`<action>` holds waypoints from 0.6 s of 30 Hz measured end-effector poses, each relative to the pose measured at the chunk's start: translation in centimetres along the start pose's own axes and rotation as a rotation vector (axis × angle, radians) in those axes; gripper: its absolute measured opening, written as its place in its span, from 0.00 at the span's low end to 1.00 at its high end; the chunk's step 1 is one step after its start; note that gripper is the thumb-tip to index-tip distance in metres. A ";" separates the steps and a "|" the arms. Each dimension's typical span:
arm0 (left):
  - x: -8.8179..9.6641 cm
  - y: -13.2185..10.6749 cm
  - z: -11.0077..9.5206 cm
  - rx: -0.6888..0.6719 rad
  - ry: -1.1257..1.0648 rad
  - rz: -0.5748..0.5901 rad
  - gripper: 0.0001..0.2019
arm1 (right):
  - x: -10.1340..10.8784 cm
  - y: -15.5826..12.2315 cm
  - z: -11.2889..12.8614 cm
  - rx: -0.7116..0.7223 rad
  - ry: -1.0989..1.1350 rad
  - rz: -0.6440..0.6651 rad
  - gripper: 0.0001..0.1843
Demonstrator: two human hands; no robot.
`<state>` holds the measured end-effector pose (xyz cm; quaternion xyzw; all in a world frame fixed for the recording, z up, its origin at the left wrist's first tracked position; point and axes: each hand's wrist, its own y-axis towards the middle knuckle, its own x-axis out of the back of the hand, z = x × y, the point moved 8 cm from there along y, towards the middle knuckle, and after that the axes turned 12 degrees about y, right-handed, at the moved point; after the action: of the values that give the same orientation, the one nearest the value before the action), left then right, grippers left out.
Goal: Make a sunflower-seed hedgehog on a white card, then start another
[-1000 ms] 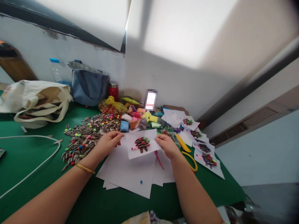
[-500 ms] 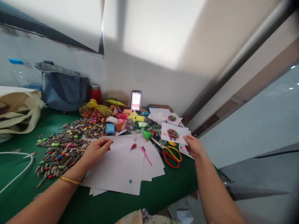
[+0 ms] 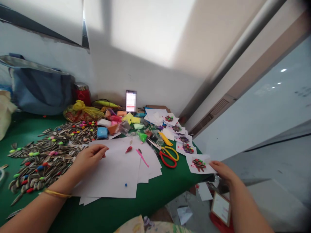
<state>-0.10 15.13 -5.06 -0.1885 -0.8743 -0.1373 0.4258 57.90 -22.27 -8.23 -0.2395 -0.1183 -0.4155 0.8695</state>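
My right hand point(image 3: 223, 171) pinches the right edge of a small white card point(image 3: 190, 165) at the table's right edge. Striped seeds with red and green bits are stuck on brown shapes on this card. My left hand point(image 3: 91, 158) rests by the left side of the white paper sheets point(image 3: 111, 176), fingers curled together; whatever they may hold is hidden. On the sheets lie a red teardrop-shaped piece point(image 3: 128, 149), a pink stick tool point(image 3: 143, 159) and a tiny blue ball point(image 3: 126, 185). Left of that hand spreads a heap of sunflower seeds point(image 3: 73, 136), some coloured.
Scissors with red and yellow handles point(image 3: 168, 158) and a yellow cutter point(image 3: 165, 138) lie right of the sheets. Several decorated cards point(image 3: 184, 148) line the right edge. Behind are clay packets point(image 3: 102, 132), a lit phone point(image 3: 131, 101), a red flask point(image 3: 82, 94) and a blue bag point(image 3: 41, 87).
My right hand has moved the card right and nearer me, away from the row of cards, which now shows. The view has turned right. My left hand stays curled by the sheets.
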 end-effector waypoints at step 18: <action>0.3 -0.2 -0.8 -0.045 0.046 0.005 0.21 | -1.6 7.3 2.8 0.073 -0.647 -0.040 0.13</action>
<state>0.22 14.72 -4.40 -0.1970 -0.8606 -0.1598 0.4416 62.54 -15.82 -8.81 -0.3254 -0.4078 -0.3304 0.7866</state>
